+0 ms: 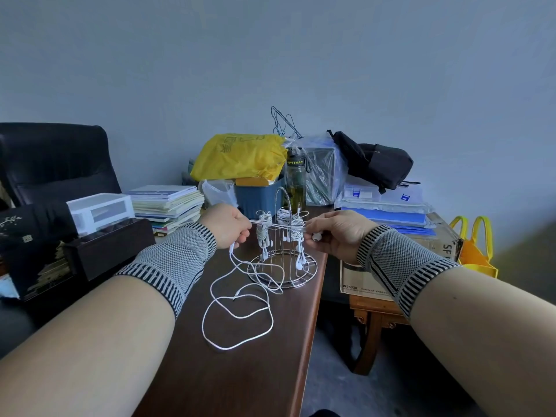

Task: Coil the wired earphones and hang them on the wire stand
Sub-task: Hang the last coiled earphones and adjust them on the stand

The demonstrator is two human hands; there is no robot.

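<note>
Nearest me, the slack of the white earphone cord is lying in loose loops on the brown table. Beyond it, I am seeing the left hand pinching the cord with curled fingers, and the right hand gripping the other end, an earbud poking out beside its fingers. A stretch of cord is running taut between them, just in front of the wire stand, where coiled earphones are hanging. Farther back, a yellow bag and a bottle are sitting.
</note>
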